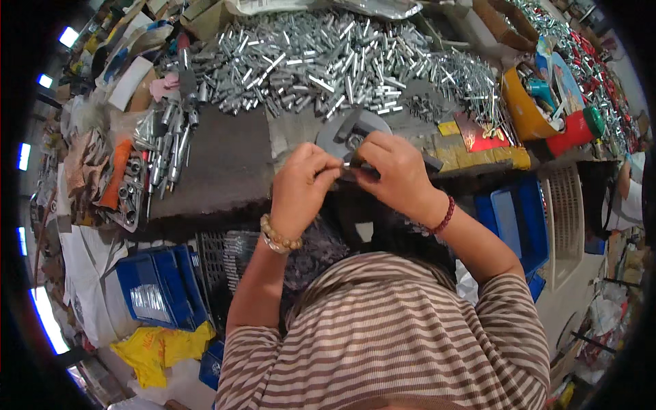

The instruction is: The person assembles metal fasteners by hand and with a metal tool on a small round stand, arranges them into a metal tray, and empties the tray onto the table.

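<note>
My left hand (299, 186) and my right hand (400, 172) meet at the front edge of the workbench. Between their fingertips is a small silver metal piece (346, 165), pinched from both sides; its exact kind is too small to make out. Just beyond the fingers lies a round grey metal disc (330, 137) with a dark fixture (357, 128) on it, partly covered by my right hand. A dark bar (432, 162) sticks out beside the right hand. A large heap of silver metal tubes (307, 58) spreads across the back of the bench.
At the left lie an orange-handled tool (116, 174), a tray of sockets (130, 198) and several long metal rods (167, 154). A yellow container (523, 102) and a red-and-green can (577, 130) stand at the right. Blue crates (160, 287) sit below the bench.
</note>
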The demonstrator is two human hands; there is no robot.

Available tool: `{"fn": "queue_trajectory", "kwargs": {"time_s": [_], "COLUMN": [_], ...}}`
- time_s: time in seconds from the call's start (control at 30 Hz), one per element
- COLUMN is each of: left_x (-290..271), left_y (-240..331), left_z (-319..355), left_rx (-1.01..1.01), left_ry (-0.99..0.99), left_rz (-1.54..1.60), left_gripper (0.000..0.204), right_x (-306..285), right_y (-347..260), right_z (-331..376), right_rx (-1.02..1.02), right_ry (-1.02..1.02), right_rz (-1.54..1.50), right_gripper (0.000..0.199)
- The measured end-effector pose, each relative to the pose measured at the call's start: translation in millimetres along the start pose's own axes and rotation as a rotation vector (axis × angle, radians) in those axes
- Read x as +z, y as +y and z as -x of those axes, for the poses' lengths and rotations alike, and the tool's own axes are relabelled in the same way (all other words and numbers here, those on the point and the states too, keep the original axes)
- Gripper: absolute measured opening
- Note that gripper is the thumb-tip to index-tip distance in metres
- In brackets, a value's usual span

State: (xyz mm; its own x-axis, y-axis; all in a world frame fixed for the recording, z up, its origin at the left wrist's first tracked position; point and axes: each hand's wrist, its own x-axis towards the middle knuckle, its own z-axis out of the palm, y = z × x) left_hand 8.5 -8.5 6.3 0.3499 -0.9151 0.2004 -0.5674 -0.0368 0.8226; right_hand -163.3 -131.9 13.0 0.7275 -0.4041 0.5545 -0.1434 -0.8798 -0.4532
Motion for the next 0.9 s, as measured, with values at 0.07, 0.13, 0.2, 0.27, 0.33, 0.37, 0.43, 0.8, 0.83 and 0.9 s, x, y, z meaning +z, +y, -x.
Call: {"fn": "queue_trajectory", "kwargs": {"time_s": [0.07, 0.13, 0.2, 0.27, 0.33, 0.37, 0.43, 0.8, 0.83, 0.9], "left_x": [0.5, 1.0, 7.7, 7.8, 8.3, 8.0, 7.0, 6.9, 7.3, 5.5], "left_y": [-2.2, -2.2, -3.7, -2.6, -2.0, -0.4, 2.0, -3.8, -3.5, 1.7], "left_z": [1.4, 7.5, 12.9, 17.4, 20.0, 22.0, 20.0, 8.8, 9.3, 11.5], "left_rx": [0.107, 0.099, 0.056, 0.11, 0.123, 0.143, 0.091, 0.114, 0.106, 0.084], "left_ry": [0.005, -0.016, -0.019, -0.001, 0.014, 0.02, 0.014, 0.033, 0.03, 0.008], "left_rz": [-0.087, -0.09, -0.083, -0.093, -0.074, -0.081, -0.115, -0.154, -0.149, -0.116], "left_gripper": [0.009, 0.007, 0.007, 0.007, 0.008, 0.008, 0.008, 0.009, 0.009, 0.008], "right_x": [-4.6, -5.0, -5.4, -5.6, -8.6, -9.0, -10.7, -8.6, -9.7, -20.7], "right_y": [-1.9, -9.3, -9.9, -15.9, -20.7, -23.3, -23.5, -13.5, -13.5, -15.3], "right_z": [-2.1, 3.1, 6.5, 8.9, 9.6, 9.2, 1.1, -2.3, 3.1, 9.9], "right_rx": [-0.055, -0.04, -0.028, -0.034, -0.025, -0.03, -0.03, -0.086, -0.134, -0.091], "right_ry": [0.018, -0.056, -0.077, -0.069, -0.074, -0.127, -0.209, -0.24, -0.204, -0.162], "right_rz": [0.039, 0.05, 0.068, 0.08, 0.085, 0.132, 0.179, 0.18, 0.243, 0.191], "right_gripper": [0.024, 0.023, 0.021, 0.022, 0.023, 0.021, 0.02, 0.015, 0.016, 0.017]}}
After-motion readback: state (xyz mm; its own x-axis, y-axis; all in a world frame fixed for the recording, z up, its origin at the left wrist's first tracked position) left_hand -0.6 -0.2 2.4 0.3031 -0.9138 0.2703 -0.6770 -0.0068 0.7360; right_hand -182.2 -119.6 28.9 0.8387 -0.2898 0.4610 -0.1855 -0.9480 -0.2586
